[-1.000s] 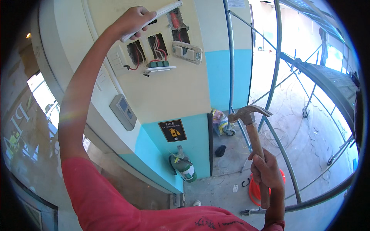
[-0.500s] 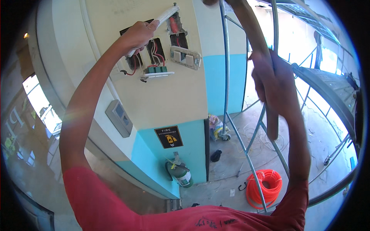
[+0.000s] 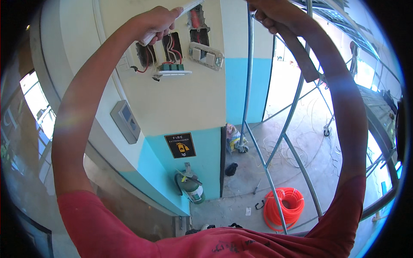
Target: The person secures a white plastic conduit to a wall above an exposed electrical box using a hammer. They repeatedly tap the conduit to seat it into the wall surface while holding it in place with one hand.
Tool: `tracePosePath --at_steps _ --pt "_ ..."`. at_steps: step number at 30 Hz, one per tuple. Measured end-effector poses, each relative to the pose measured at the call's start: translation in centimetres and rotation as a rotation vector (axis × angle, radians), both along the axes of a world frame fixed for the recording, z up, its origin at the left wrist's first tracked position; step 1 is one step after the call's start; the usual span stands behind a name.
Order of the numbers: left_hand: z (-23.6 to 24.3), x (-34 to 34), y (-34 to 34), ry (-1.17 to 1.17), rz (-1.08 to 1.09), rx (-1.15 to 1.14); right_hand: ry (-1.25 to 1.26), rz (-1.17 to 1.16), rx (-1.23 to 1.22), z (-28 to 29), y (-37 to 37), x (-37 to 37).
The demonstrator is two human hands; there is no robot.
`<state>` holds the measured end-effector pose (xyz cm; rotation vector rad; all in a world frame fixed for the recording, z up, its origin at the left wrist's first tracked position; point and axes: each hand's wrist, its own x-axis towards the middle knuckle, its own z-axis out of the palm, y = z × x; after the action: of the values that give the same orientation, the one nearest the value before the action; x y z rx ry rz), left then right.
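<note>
High on the cream wall, my left hand (image 3: 155,23) is closed round a slim white bar (image 3: 190,7), which slants up to the right. Its lower end sticks out below my fist, by an open wall box (image 3: 145,58) with a loose red wire. Beside that, wires run from a second box to a white switch plate with green modules (image 3: 173,70). A two-switch plate (image 3: 206,56) hangs tilted under a rough cut-out. Raised at the top edge, my right hand (image 3: 277,15) grips a hammer-like tool by its brown wooden handle (image 3: 297,56); its head is out of the picture.
Metal scaffolding (image 3: 275,155) stands close on my right. An orange hose coil (image 3: 284,208) and loose cables lie on the floor. Lower on the wall are a grey device (image 3: 125,121), a black sign (image 3: 180,145) and a green extinguisher (image 3: 190,188).
My right hand has swung up and to the left with the tool. My left hand keeps its hold on the white bar. The whole view has shifted slightly.
</note>
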<state>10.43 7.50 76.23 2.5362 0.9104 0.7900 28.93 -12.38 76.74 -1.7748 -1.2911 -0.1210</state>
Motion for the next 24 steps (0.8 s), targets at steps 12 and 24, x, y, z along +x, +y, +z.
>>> tracePosePath --at_steps 12,24 --pt "-0.2 0.8 -0.8 0.031 0.063 -0.021 0.222 0.2 -0.002 -0.9 3.2 0.8" --pt "-0.4 -1.5 6.3 -0.053 -0.033 0.22 -0.021 0.011 0.035 -7.9 -4.3 0.1"
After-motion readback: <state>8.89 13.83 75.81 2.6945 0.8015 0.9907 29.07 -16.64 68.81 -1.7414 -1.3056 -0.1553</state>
